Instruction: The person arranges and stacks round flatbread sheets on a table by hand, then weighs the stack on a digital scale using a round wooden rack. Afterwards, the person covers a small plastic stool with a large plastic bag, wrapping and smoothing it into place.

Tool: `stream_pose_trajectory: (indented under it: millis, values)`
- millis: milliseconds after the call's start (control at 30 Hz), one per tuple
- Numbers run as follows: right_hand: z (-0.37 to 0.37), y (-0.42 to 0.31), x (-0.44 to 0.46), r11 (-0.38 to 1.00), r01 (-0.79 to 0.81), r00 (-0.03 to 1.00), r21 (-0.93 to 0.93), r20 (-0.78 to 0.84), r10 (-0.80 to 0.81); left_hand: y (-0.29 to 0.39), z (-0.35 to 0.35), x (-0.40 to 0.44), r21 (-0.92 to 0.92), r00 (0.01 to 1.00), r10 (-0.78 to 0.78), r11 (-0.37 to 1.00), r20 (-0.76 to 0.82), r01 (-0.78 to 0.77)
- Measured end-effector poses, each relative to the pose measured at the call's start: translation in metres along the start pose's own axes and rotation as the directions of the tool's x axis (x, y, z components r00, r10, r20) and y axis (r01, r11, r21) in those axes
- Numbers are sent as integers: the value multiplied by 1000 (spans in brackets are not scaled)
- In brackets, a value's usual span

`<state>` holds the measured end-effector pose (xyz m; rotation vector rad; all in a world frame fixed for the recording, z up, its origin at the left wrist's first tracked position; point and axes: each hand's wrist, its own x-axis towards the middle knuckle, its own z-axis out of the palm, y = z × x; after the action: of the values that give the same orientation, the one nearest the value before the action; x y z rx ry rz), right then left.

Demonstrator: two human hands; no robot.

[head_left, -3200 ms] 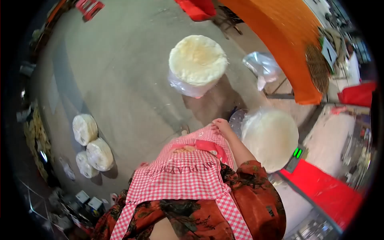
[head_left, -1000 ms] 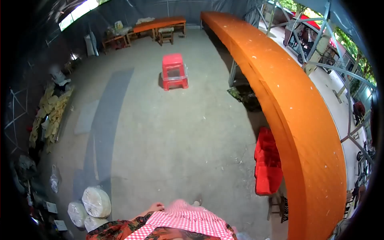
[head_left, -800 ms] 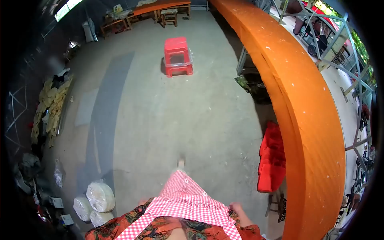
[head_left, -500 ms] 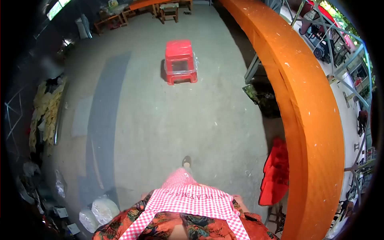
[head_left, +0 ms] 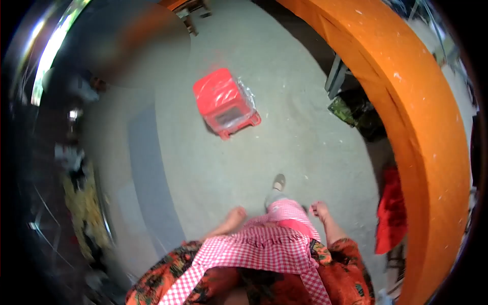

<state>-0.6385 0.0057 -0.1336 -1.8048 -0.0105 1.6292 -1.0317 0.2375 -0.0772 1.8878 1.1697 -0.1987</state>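
A red plastic stool (head_left: 216, 91) with clear film around its legs stands on the concrete floor, ahead of both hands. My left hand (head_left: 235, 216) hangs at the left side of the pink checked apron (head_left: 259, 249), blurred, so its fingers cannot be made out. On the apron's right side is my right hand (head_left: 319, 209), its fingers curled in, with nothing visible in them. Neither hand touches the stool. One shoe (head_left: 279, 181) shows beyond the apron's hem.
A long table with an orange cover (head_left: 406, 101) curves along the right. Below it lie a red cloth-like item (head_left: 390, 213) and a green bag (head_left: 343, 112). Yellowish material (head_left: 84, 208) is heaped at the far left. A blurred smudge hides part of the upper left.
The view has turned and moved forward, so the red stool appears larger and tilted. Both hands now show beside the apron. The white wrapped bundles at the lower left have left the view.
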Motion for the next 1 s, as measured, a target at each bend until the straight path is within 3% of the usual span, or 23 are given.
stream_pose_trajectory:
  millis: [67,100,133,200,233,300,367,433,467,500,533,567,600,800,867,967,1000]
  values:
    - [52,-91,48,969,189,974,-156,157,-164,0,-23,23,261,989,106,956,107,-131]
    - [105,-156,43,953,63,998,297,7,-69,34,-56,28,282,989,90,952,116,-120]
    - [132,-174,87,966,115,979,234,137,-149,69,-88,38,302,990,82,947,113,-113]
    - [201,-244,128,968,166,958,190,200,-204,74,-118,66,278,986,152,947,62,-163]
    - [232,-256,168,964,225,932,143,256,-256,56,-121,82,293,981,123,942,150,-163]
    - [288,-328,175,983,162,936,87,301,-181,21,-139,116,336,954,85,924,288,-183]
    - [339,-357,223,968,126,925,216,327,-193,-6,-170,143,384,908,53,895,415,-228]
    - [389,-364,295,908,117,892,401,360,-274,-13,-207,164,476,898,166,801,406,-364]
    - [412,-381,317,868,170,904,467,277,-326,-19,-226,175,514,884,232,742,406,-431]
    - [437,-390,330,830,209,915,517,197,-353,-29,-242,175,463,882,193,792,431,-399]
    - [468,-405,353,780,249,962,574,-51,-269,-43,-259,180,410,872,166,832,461,-375]
    - [500,-419,378,735,318,941,599,-294,-167,-54,-275,188,357,853,147,862,501,-358]
    - [512,-436,387,694,364,906,621,-408,-111,-55,-292,194,356,844,204,839,496,-412]
    - [520,-494,396,480,547,818,686,-560,-131,-82,-328,216,401,786,291,733,545,-549]
    - [479,-499,359,413,524,836,745,-542,-84,-90,-331,217,417,769,304,699,562,-581]
    - [401,-460,342,227,662,749,714,-639,-174,-95,-330,223,428,722,321,632,613,-645]
    - [366,-435,308,110,659,738,744,-612,-286,-87,-329,222,437,702,310,604,642,-666]
